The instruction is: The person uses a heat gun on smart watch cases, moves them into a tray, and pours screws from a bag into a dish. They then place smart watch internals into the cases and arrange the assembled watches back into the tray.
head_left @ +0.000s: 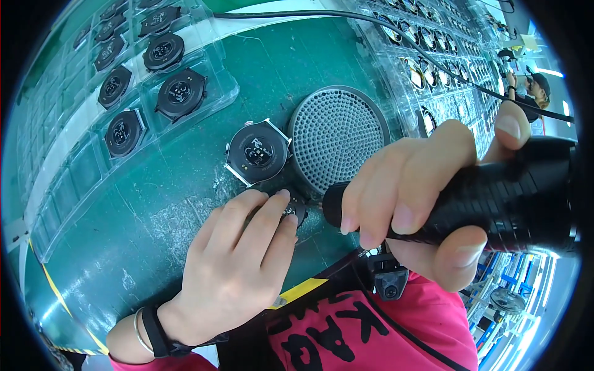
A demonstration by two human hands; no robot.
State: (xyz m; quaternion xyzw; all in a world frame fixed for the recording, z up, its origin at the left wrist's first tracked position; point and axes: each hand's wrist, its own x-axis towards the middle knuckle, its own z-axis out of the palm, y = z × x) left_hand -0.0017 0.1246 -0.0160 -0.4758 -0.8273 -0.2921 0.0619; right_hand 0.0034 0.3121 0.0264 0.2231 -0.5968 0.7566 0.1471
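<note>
My left hand (232, 266) lies over a black round watch case (299, 210) on the green mat, its fingers pressed on the case and covering much of it. In my right hand (421, 179) is a thick black electric screwdriver (507, 201), wrapped by the fingers and thumb. Its narrow front end points left and meets the edge of the watch case; whether the bit touches a screw I cannot make out. Just beyond my left fingers, a second watch case (257, 153) rests back up. Beside it is a round grey dish (337, 136) full of small holes.
At the far left, a clear plastic tray (226, 93) carries several black watch cases. More clear trays (402, 99) with watch parts stand at the far right. A black cable (297, 13) crosses the back. Another person (538, 93) is in the right background.
</note>
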